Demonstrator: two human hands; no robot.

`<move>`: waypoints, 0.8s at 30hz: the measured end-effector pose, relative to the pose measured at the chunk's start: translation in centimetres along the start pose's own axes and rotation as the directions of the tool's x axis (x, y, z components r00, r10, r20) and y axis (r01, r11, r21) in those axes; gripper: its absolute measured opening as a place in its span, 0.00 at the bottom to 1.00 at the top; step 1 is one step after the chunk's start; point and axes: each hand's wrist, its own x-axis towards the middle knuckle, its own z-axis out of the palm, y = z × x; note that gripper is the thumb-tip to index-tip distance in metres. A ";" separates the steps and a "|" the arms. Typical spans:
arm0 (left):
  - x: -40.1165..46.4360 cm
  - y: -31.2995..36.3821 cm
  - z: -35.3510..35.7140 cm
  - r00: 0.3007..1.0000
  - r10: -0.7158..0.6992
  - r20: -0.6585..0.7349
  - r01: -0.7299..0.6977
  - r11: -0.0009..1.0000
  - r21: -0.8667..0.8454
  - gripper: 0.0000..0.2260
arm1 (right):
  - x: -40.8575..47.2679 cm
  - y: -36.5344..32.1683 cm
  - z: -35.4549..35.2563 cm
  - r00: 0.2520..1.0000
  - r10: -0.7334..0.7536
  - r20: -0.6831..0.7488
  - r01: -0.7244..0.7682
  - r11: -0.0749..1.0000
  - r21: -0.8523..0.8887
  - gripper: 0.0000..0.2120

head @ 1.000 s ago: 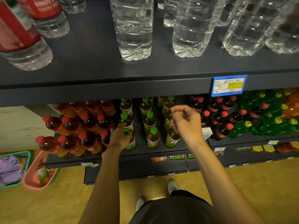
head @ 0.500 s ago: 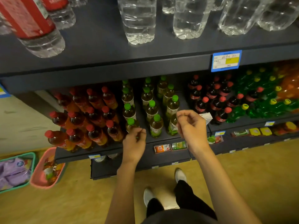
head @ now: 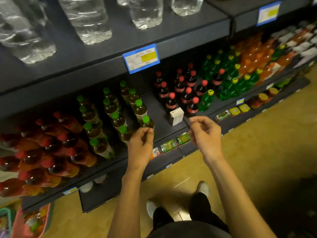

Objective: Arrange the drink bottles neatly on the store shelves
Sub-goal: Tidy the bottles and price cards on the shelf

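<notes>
Rows of green-capped tea bottles [head: 118, 119] stand on the dark middle shelf [head: 161, 121]. Red-capped amber drink bottles [head: 51, 152] fill the shelf to their left, and red-capped cola bottles [head: 186, 97] stand to their right. My left hand [head: 140, 145] hovers in front of the front green-capped bottles with its fingers loosely curled, holding nothing. My right hand [head: 205, 133] hangs in front of the shelf edge near a small white box [head: 176, 115], fingers loosely curled and empty.
Large clear water bottles [head: 91, 19] stand on the upper shelf, which carries a blue price tag [head: 141, 58]. Green and orange soda bottles [head: 240, 71] run off to the right. A pink basket [head: 32, 222] sits on the yellow floor at lower left. My feet stand below.
My left hand has let go of the green-capped bottle it gripped and drawn back from the shelf. The view has swung to the right, and both hands now hang empty.
</notes>
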 end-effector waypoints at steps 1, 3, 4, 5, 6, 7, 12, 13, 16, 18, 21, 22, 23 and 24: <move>0.2 0.3 1.1 1.000 0.000 0.012 -0.001 1.000 0.003 0.05 | 0.7 0.0 -1.0 1.000 0.004 -0.013 -0.004 1.000 0.009 0.07; 0.7 0.8 3.5 1.000 0.003 0.029 -0.004 0.999 0.037 0.04 | 2.2 -0.2 -3.0 0.999 0.004 -0.037 -0.003 1.000 0.029 0.09; 0.9 1.1 4.7 0.999 0.002 0.035 -0.004 0.998 0.059 0.03 | 3.1 -0.3 -4.0 0.999 0.000 -0.046 0.001 0.999 0.038 0.09; 1.2 1.6 5.9 0.999 -0.003 0.040 0.000 0.997 0.074 0.03 | 3.9 -0.5 -4.9 0.999 -0.004 -0.049 0.007 0.999 0.048 0.10; 1.4 2.1 7.2 0.999 -0.009 0.041 0.007 0.997 0.073 0.03 | 4.8 -0.7 -5.8 0.999 -0.008 -0.045 0.010 0.998 0.055 0.09; 1.6 2.7 8.4 0.999 -0.018 0.036 0.015 0.998 0.065 0.04 | 5.6 -0.9 -6.8 0.999 -0.009 -0.037 0.011 0.998 0.063 0.09; 2.8 4.7 14.6 0.999 -0.031 0.020 0.029 0.998 0.063 0.06 | 10.1 -1.4 -12.0 1.000 0.000 -0.017 0.002 0.997 0.081 0.08; 3.0 5.0 15.8 0.999 -0.029 0.021 0.028 0.997 0.070 0.07 | 11.0 -1.3 -12.9 1.000 0.008 -0.025 -0.006 0.996 0.093 0.08; 3.5 5.6 19.1 0.999 -0.031 0.014 0.030 0.998 0.057 0.08 | 13.6 -0.8 -15.4 0.999 0.028 -0.045 -0.024 0.996 0.083 0.08; 3.5 5.7 20.8 0.999 -0.045 0.001 0.045 0.998 0.046 0.06 | 14.8 -0.3 -16.6 0.999 0.034 -0.036 -0.032 0.998 0.048 0.08; 3.9 5.7 22.6 0.996 -0.084 -0.012 0.085 0.996 0.033 0.08 | 16.3 -0.1 -17.5 0.998 0.057 -0.018 -0.056 0.997 0.053 0.08; 4.3 6.0 23.0 0.996 -0.093 -0.015 0.094 0.995 0.030 0.09 | 16.7 -0.2 -17.7 0.998 0.064 -0.007 -0.064 0.996 0.057 0.08; 5.0 6.3 23.5 0.995 -0.099 -0.021 0.100 0.995 0.031 0.09 | 17.3 -0.4 -17.7 0.998 0.068 0.002 -0.068 0.996 0.058 0.08; 5.9 6.6 24.0 0.995 -0.100 -0.025 0.101 0.994 0.033 0.10 | 17.9 -0.5 -17.7 0.998 0.070 0.005 -0.070 0.996 0.057 0.08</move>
